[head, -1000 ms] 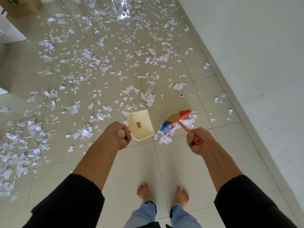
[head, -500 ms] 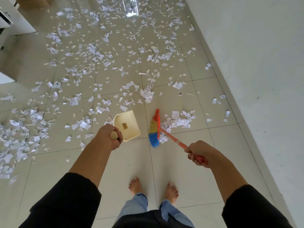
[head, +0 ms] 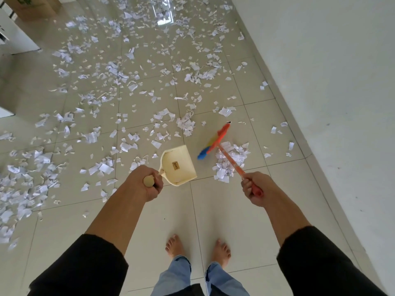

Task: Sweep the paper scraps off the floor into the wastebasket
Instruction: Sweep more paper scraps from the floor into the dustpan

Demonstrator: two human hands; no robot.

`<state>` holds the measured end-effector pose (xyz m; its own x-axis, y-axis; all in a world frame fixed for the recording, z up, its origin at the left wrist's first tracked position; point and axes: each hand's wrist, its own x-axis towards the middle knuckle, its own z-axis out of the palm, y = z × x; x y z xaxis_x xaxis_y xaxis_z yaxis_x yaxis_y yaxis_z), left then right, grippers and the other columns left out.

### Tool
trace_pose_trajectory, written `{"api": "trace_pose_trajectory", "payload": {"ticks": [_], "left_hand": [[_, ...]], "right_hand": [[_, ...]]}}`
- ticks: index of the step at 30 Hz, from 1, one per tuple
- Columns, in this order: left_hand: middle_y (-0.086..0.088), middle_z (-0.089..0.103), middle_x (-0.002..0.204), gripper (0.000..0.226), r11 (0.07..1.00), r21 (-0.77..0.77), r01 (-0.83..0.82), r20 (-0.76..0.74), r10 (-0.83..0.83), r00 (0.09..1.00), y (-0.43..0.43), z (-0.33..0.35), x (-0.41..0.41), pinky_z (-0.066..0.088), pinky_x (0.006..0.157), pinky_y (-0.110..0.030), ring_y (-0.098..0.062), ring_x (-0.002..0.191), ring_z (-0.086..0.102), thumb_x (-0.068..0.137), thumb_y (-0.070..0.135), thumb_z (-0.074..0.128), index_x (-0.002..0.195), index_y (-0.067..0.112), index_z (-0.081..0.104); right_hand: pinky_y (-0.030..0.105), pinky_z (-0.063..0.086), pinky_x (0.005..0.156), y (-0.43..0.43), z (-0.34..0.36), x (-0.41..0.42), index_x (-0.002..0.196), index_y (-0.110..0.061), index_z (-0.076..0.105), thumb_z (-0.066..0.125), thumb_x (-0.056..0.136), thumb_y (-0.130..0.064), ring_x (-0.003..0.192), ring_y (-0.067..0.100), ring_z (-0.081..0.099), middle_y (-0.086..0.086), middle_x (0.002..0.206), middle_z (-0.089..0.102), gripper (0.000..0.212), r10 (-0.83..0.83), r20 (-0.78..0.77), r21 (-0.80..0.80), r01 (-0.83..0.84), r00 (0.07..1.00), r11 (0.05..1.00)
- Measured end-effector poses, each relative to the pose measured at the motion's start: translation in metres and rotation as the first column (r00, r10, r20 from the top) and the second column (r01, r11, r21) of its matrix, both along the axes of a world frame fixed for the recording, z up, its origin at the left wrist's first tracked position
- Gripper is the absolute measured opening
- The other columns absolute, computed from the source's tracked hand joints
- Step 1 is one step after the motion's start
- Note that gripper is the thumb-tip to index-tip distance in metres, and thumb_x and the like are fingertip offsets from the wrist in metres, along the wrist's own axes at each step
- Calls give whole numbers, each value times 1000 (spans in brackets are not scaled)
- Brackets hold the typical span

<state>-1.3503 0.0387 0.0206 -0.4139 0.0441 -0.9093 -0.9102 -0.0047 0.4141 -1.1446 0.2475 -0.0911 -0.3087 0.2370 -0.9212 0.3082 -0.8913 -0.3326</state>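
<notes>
- Here, the left hand [head: 147,184] grips the dustpan [head: 178,165] handle.
- The right hand [head: 255,189] grips the broom [head: 215,142] handle.
- Scraps [head: 229,160] lie piled on the floor [head: 213,210], just right of the dustpan, under the broom handle.

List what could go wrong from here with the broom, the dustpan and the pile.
1. The broom head sits on the dustpan's side of the pile, so a stroke from there may miss most of the scraps.
2. The left hand holds the dustpan apart from the pile; swept scraps could scatter across the bare tile between.
3. No wastebasket is in view, so carrying a loaded pan risks spills.
</notes>
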Motion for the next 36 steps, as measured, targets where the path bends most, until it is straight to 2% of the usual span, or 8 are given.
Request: {"api": "trace_pose_trajectory", "payload": {"ticks": [6,10,13,17,20,24,30,36], "left_hand": [[-4,43,42,14,990,-53,129,25,-127,992,26,-33,-5,35,29,-13,-9,25,38,94,-6,42,86,5,47],[-4,44,61,16,974,-75,213,51,-209,976,47,-45,-6,33,28,-12,-10,24,37,95,-4,43,82,4,48],[-5,44,68,14,968,-109,226,69,-219,973,61,-53,-11,35,29,-12,-12,28,39,94,-3,46,82,4,50],[-6,47,65,15,968,-127,219,76,-210,975,83,-59,-19,34,30,-12,-13,39,42,93,0,47,79,3,52],[-6,49,65,7,974,-152,168,75,-159,985,97,-66,-25,36,31,-13,-13,37,42,94,6,50,89,3,55],[-6,48,69,11,972,-170,164,69,-154,986,107,-80,-29,39,34,-14,-14,43,43,93,10,58,103,8,58],[-4,54,75,23,974,-183,133,72,-122,990,119,-98,-46,42,37,-15,-16,47,48,91,14,67,113,13,61],[0,64,80,27,969,-217,115,88,-98,991,131,-85,-78,50,43,-19,-17,47,52,90,24,70,116,16,64]], "right_hand": [[13,35,30,8,1,5,96,-7,58,38,100,-2,30,2,35,-5,52,32,21,-453,-145,-246,411,880,878],[12,32,30,11,37,49,95,-4,56,43,100,-6,31,1,36,-6,52,35,13,-507,-183,-297,445,842,845],[11,28,29,20,57,72,94,-9,54,48,99,-8,34,-1,36,-8,55,37,8,-333,-116,-156,314,936,937],[14,26,31,33,67,84,100,-6,57,52,98,-8,39,5,38,2,59,47,6,5,208,243,-57,978,968],[18,27,32,43,53,83,102,3,59,52,95,-5,37,12,38,10,62,52,13,232,476,353,-426,848,833],[21,33,41,39,18,69,100,5,59,49,93,-6,37,17,42,12,62,57,17,397,702,237,-720,591,652],[20,38,39,0,19,78,107,-8,63,51,95,-11,41,15,47,10,68,62,17,518,753,155,-874,407,461],[21,42,43,-44,45,68,104,-19,64,51,91,-13,54,11,58,0,74,64,19,471,855,123,-968,216,219]]}}
